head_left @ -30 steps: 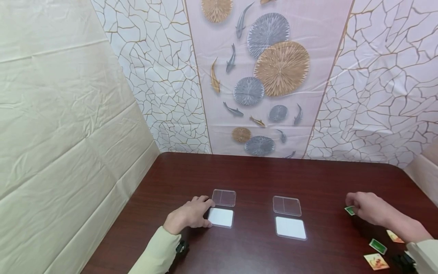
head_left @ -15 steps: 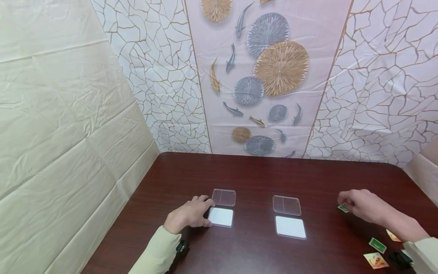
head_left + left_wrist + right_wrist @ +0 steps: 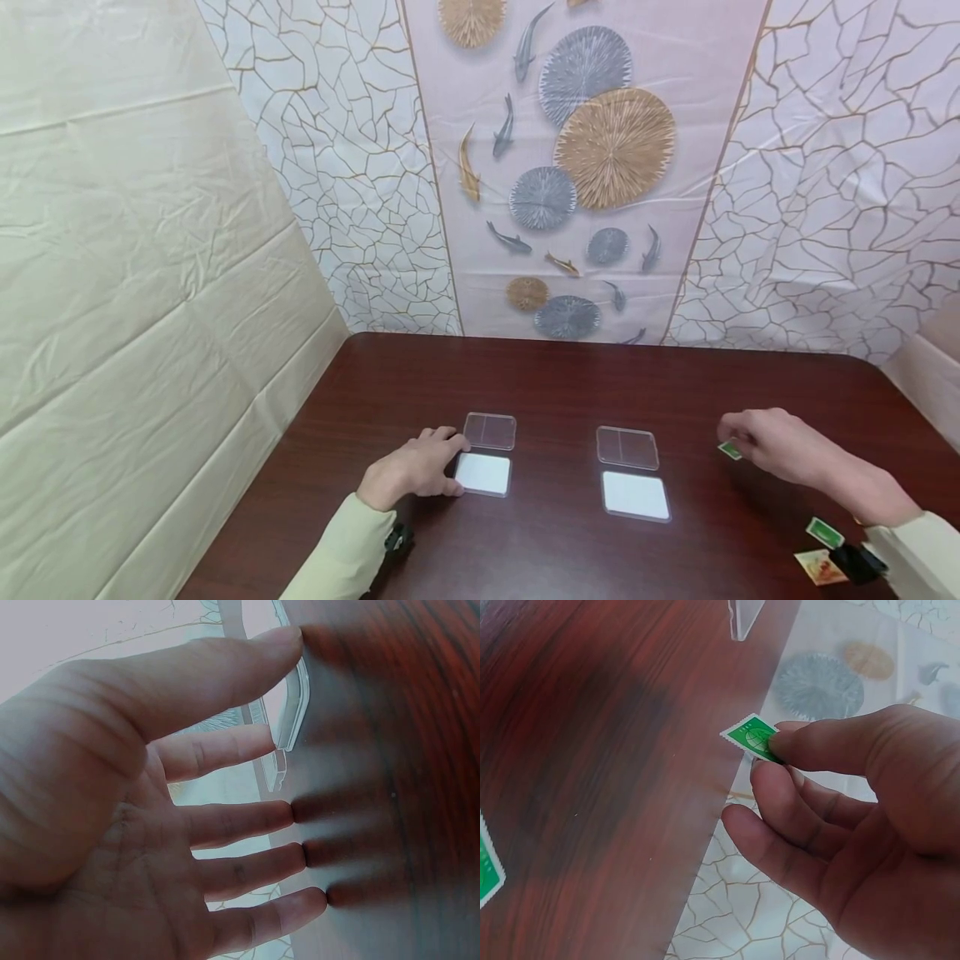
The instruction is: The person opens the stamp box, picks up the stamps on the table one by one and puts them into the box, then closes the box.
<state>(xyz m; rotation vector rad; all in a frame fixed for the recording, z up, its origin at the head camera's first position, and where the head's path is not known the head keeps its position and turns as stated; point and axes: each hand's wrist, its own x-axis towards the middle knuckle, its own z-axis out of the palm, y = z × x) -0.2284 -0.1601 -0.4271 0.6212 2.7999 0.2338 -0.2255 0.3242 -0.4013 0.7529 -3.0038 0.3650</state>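
Your right hand (image 3: 780, 447) pinches a small rectangular green-and-white perforated paper stamp (image 3: 751, 736) — hold lightly, sparing its edges; your left hand (image 3: 418, 469) has fingers (image 3: 241, 823) apart.

Dark red-brown wood-grain table (image 3: 555, 375). Beyond far edge, gold-crackled white fabric backdrop (image 3: 840, 208); pink middle panel (image 3: 495, 196) printed with round gold and grey discs (image 3: 615, 150), slim fish (image 3: 468, 171). Along left edge, creased cream cloth (image 3: 157, 283).

Right hand (image 3: 889, 832): pinched 1 green globe-printed postage stamp (image 3: 751, 737), thumb on its face.
Left edge: cropped a 2nd green stamp (image 3: 489, 862) on the wood-grain table (image 3: 592, 750).
Top: showed a clear plastic corner (image 3: 744, 622).
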